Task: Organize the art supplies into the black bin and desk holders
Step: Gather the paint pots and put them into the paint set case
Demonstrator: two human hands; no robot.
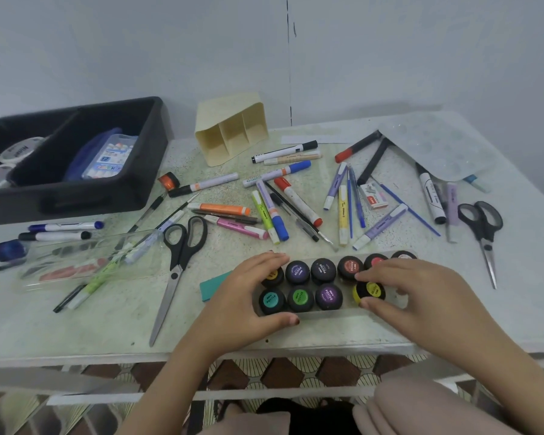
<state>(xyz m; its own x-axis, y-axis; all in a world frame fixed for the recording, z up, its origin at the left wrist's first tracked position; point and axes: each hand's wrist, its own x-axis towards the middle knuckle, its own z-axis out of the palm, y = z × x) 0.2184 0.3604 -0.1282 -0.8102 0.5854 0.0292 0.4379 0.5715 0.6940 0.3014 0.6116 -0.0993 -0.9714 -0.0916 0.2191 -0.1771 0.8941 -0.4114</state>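
Black bin (76,196) is noted on the table (76,324), far left of and behind the paint tray (327,316). White tape rolls (19,149) and a blue crayon case (107,158) are seen inside it.

A clear holder (85,262) is found lying flat, well left of the paint tray, with pens in or under it; which cannot be told.

Black-handled scissors (182,249) are recorded between that holder and the paint tray, blades pointed toward the near table edge.

A cream desk holder (233,133) is observed tipped on its side, well behind the paint tray's left end.

A teal eraser (214,285) is seen just beside the paint tray's left end, partly covered by the left hand (252,293). The paint tray's left end is grasped by this hand, fingers laid over the far row, thumb curled against the near wall.

Loose markers (277,208), highlighters and pens are scattered behind the paint tray.

The yellow jar (369,290) is seated tilted in the paint tray's near row, toward its right end, and is pinched between forefinger and thumb of the right hand (421,296).

A second pair of scissors (484,227) is noted right of and behind the paint tray. A clear palette (437,146) is logged far behind its right end.
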